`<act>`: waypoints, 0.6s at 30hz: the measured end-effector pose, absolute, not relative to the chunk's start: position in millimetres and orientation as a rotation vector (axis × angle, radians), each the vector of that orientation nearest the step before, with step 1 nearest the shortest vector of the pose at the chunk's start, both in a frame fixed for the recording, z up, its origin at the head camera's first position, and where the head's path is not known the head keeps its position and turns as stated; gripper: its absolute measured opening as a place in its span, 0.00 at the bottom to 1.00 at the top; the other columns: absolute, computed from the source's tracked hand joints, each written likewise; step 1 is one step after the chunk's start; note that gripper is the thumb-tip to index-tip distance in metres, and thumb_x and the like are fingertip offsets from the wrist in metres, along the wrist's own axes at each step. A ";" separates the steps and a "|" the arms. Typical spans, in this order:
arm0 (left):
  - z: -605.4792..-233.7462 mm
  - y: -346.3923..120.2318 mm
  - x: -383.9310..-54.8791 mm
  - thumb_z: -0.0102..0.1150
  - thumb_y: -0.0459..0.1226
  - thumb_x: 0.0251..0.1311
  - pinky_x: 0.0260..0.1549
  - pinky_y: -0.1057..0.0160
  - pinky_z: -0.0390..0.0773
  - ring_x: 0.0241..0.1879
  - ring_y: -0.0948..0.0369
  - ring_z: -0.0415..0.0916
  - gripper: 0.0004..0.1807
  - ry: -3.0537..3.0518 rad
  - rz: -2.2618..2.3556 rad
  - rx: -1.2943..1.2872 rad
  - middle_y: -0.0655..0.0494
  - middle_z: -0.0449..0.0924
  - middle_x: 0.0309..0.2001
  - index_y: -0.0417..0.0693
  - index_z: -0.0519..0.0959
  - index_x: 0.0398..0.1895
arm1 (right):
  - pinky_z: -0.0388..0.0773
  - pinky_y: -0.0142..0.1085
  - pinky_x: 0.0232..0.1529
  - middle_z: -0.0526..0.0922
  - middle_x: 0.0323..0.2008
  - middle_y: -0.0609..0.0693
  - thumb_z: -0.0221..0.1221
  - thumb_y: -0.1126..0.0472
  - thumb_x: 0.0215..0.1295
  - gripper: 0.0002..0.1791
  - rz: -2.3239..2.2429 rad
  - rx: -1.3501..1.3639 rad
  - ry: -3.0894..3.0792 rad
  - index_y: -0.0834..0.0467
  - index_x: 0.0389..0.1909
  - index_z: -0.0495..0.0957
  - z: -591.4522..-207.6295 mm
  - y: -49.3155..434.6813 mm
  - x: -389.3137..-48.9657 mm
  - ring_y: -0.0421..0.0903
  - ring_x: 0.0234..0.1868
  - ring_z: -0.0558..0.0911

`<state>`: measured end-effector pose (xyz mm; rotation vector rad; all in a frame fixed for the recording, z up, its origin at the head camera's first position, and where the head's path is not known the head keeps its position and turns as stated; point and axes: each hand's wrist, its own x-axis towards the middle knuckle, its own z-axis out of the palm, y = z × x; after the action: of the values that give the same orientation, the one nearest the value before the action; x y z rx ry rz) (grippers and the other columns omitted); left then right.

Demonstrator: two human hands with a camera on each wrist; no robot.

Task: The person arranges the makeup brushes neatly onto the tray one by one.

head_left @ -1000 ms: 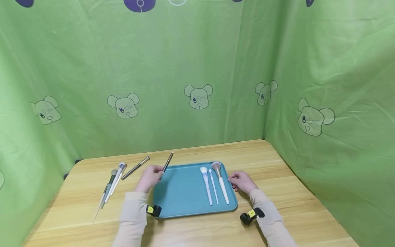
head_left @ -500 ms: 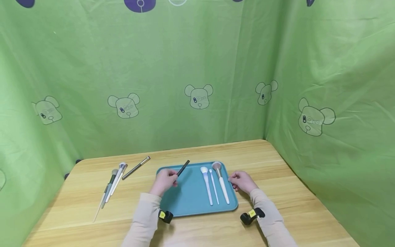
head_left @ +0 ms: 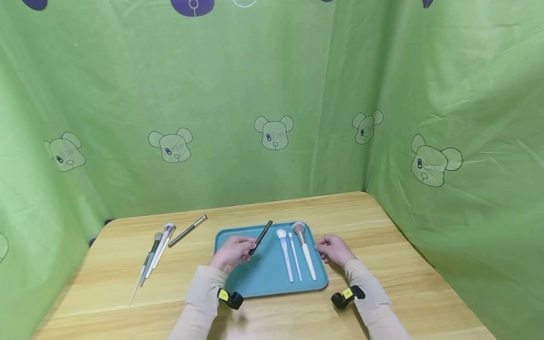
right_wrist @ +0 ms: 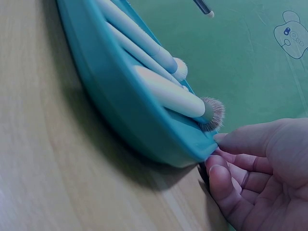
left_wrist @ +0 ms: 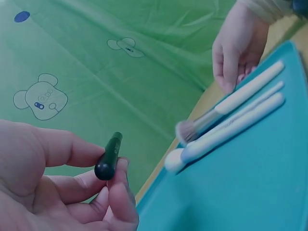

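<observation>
My left hand (head_left: 233, 253) pinches a slim dark makeup brush (head_left: 261, 237) between thumb and fingers, over the left part of the teal tray (head_left: 250, 287). In the left wrist view the brush's rounded dark handle end (left_wrist: 105, 172) points toward the camera. At the tray's right side, my right hand (head_left: 335, 250) grips the rim, thumb at the edge and fingers curled below it, as the right wrist view shows. Three pale-handled makeup brushes lie side by side in the tray: a white-tipped one (head_left: 285, 257), a thin one (head_left: 295, 257) and a large fluffy one (head_left: 305, 252).
Left of the tray, several makeup brushes (head_left: 154, 255) lie bunched on the wooden table (head_left: 97, 278). A dark brush with a metallic ferrule (head_left: 187, 231) lies apart, near the tray's far left corner. Green curtains (head_left: 229, 94) hang behind and beside the table.
My left hand has moved right, carrying the dark brush from the tray's left edge to over the tray, and the brush has tilted. My right hand stays at the rim.
</observation>
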<state>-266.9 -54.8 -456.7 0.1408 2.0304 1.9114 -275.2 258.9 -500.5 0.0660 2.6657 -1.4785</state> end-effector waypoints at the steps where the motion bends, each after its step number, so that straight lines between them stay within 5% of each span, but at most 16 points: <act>1: -457.4 -54.1 -267.2 0.50 0.28 0.64 0.27 0.72 0.74 0.24 0.67 0.68 0.18 1.986 1.927 0.140 0.55 0.74 0.30 0.23 0.72 0.54 | 0.78 0.31 0.22 0.77 0.22 0.52 0.57 0.65 0.65 0.09 -1.472 0.063 2.669 0.69 0.37 0.76 -500.6 259.0 -275.2 0.41 0.22 0.75; 8: -464.4 -48.8 -266.1 0.50 0.27 0.63 0.33 0.69 0.80 0.27 0.65 0.74 0.18 1.866 1.961 0.145 0.47 0.78 0.36 0.20 0.70 0.54 | 0.79 0.33 0.24 0.77 0.22 0.52 0.58 0.65 0.65 0.08 -1.472 0.080 2.677 0.68 0.36 0.76 -499.7 258.9 -274.6 0.42 0.22 0.75; 18: -475.8 -31.1 -260.4 0.56 0.25 0.57 0.34 0.63 0.86 0.27 0.61 0.75 0.22 1.942 1.879 0.089 0.48 0.74 0.34 0.22 0.67 0.55 | 0.79 0.32 0.24 0.77 0.22 0.51 0.58 0.65 0.65 0.08 -1.476 0.074 2.680 0.68 0.37 0.77 -501.3 259.6 -276.1 0.41 0.22 0.75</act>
<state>-260.4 -31.1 -475.8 0.0890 1.9419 1.8795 -276.1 259.6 -501.3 0.0741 2.6803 -1.4760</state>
